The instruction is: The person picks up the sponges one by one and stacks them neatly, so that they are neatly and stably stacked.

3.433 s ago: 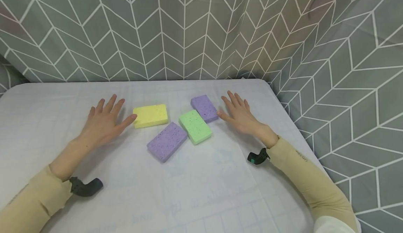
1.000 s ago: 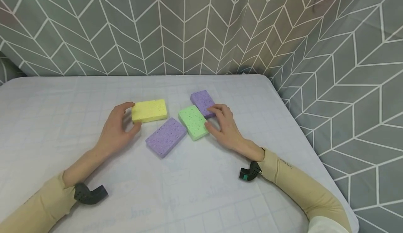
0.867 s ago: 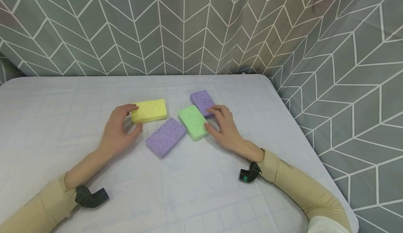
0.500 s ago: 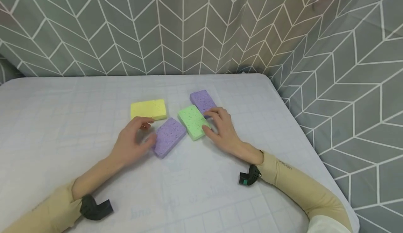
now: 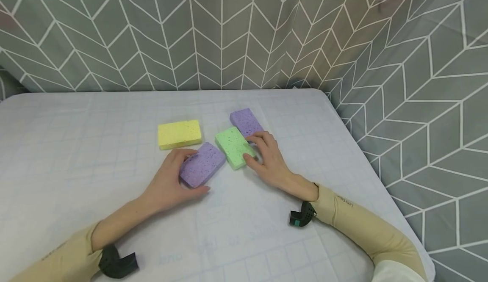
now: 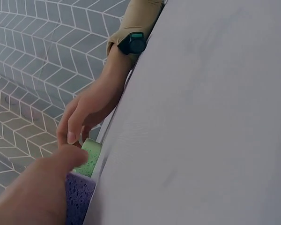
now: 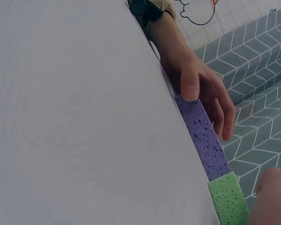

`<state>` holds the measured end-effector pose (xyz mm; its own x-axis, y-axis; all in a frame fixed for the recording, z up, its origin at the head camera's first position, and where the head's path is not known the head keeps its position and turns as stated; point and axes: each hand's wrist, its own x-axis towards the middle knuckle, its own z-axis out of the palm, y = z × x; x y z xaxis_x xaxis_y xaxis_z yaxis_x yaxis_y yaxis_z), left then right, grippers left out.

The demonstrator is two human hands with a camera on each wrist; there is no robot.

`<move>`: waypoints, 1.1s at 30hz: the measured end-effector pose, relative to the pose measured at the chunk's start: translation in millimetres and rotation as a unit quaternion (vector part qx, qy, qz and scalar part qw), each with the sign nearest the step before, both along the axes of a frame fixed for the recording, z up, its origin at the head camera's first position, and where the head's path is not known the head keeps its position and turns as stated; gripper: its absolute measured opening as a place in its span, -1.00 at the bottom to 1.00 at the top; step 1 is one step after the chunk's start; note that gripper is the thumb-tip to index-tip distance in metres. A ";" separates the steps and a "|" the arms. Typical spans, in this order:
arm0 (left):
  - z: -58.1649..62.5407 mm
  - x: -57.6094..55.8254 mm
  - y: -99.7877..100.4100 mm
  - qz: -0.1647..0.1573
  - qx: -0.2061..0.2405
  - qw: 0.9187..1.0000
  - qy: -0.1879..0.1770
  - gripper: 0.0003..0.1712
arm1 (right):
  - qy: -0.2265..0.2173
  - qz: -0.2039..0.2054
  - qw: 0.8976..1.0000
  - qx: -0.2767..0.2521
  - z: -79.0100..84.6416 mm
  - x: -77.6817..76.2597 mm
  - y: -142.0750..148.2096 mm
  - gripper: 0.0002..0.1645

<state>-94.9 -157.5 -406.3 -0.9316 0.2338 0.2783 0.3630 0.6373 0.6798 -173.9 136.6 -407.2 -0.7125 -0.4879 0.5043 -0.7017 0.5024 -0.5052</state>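
Note:
In the head view, my left hand (image 5: 171, 184) spreads around the left end of the near purple sponge (image 5: 203, 163). Its fingertips reach the sponge's far side and the thumb stretches along the near side. The green sponge (image 5: 230, 144) lies against that sponge's right corner. My right hand (image 5: 268, 159) hovers at the green sponge's right end, fingers loosely bent, thumb over its near corner; whether it touches is unclear. Behind the green sponge lies a second purple sponge (image 5: 245, 121), partly hidden by my right fingers. The left wrist view shows my left thumb (image 6: 70, 157) above the purple sponge (image 6: 78, 197).
A yellow sponge (image 5: 179, 134) lies at the back left, apart from the others. All rest on a white-covered table (image 5: 236, 231). Grey patterned curtains (image 5: 206, 32) stand behind and to the right. Each wrist carries a black camera (image 5: 118, 263).
My left hand has left the yellow sponge and moved right and nearer, around the near purple sponge. My right hand has shifted slightly nearer along the green sponge. The sponges look almost unmoved.

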 end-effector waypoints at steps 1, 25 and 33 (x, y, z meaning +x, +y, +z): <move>-0.4 0.0 0.7 -0.002 -0.005 1.000 0.004 -0.02 | 0.001 0.002 1.000 -0.002 -0.3 0.1 -0.1 -0.49; -1.4 -2.8 -2.9 0.048 0.036 0.994 0.092 -0.14 | 0.026 0.016 1.000 0.000 -0.6 12.0 -5.4 -0.47; -2.2 -4.7 -3.7 0.027 0.074 0.991 0.109 -0.13 | 0.032 0.028 0.999 0.010 -0.3 14.1 -7.7 -0.42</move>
